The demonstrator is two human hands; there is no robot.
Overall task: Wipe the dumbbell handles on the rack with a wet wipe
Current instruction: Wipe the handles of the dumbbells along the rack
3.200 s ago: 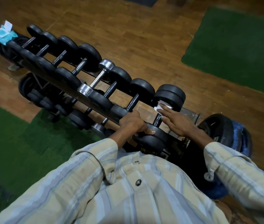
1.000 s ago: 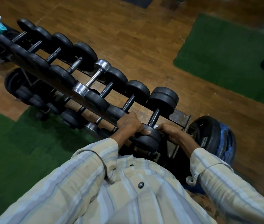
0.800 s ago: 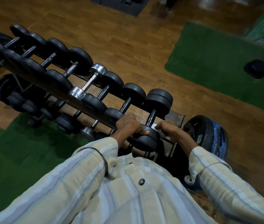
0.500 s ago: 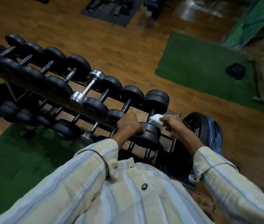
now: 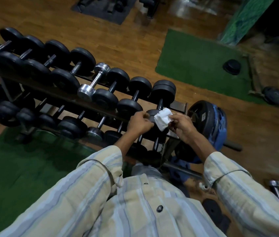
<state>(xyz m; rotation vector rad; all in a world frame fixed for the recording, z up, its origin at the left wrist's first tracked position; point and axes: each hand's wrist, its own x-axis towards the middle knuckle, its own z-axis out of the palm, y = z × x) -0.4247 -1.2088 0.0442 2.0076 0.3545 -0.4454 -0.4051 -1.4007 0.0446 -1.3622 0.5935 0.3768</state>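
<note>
left hand point(image 5: 139, 123): released end dumbbell point(image 5: 161, 101), now pinching wet wipe point(image 5: 162, 118) | right hand point(image 5: 180, 124): lifted wipe off dumbbell handle

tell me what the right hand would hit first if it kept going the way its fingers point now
The right hand pinches the white wipe, fingers pointing up-left over the rack. Straight on, it would likely meet the end dumbbell's handle first, though depth is hard to judge from this view.

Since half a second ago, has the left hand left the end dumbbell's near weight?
Yes. The left hand has lifted off the end dumbbell and come toward the wet wipe, which the right hand holds above the rack.
</note>
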